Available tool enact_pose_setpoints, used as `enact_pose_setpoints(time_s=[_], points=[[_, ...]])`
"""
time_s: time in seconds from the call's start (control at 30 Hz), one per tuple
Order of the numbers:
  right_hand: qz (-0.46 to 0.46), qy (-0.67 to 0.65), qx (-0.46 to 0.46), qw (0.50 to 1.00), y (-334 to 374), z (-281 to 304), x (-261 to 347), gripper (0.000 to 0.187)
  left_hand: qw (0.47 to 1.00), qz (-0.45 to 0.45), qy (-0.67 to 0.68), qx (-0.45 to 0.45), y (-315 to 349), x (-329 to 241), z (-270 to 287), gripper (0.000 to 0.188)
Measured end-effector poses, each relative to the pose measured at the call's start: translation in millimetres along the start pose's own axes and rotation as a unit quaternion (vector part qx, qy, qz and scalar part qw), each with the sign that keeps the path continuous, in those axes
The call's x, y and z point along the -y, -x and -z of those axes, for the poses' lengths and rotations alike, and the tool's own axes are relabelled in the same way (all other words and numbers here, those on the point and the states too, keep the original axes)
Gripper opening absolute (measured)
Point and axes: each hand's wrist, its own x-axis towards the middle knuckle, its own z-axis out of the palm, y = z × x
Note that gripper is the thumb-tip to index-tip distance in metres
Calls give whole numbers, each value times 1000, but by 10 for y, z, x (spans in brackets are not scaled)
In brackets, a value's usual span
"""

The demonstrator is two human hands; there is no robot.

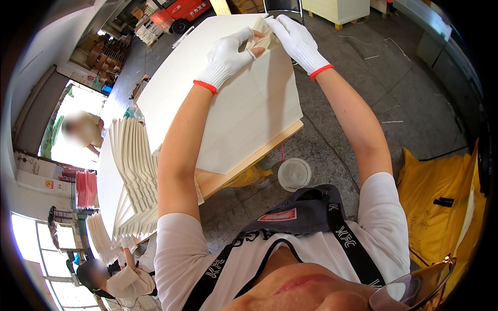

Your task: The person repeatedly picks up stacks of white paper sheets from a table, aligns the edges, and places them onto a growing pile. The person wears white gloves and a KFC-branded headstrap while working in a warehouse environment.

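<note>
A large stack of white paper sheets (233,109) covers the table in front of me. Both arms reach to its far end, where several layers are bunched into a folded edge (267,40). My left hand (228,56), in a white knit glove with bare thumb and fingertip, grips this edge from the left. Opposite it, my right hand (296,40), gloved the same way with a red cuff, closes on the far right corner of the sheets. Its fingertips are partly hidden against the paper.
A wooden board edge (259,150) runs under the stack. Fanned paper piles (132,171) lie to the left, near two other people. A round lidded bucket (294,174) stands on the floor, a yellow sack (436,202) at right, and a red forklift (179,15) far off.
</note>
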Motion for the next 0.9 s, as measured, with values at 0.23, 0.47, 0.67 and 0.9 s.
enact_pose_setpoints(time_s=[0.23, 0.47, 0.67, 0.9], points=[[-8, 2, 5, 1000, -5, 13, 3, 59, 1000, -8, 10, 0, 26, -52, 20, 38], [7, 139, 9, 990, 50, 359, -80, 61, 986, -117, -102, -62, 97, -33, -14, 43], [38, 254, 129, 958, 59, 285, -19, 61, 984, -103, -131, -67, 108, 31, -24, 39], [161, 343, 118, 918, -46, 365, 75, 53, 991, -24, -130, -30, -83, -53, 12, 33]])
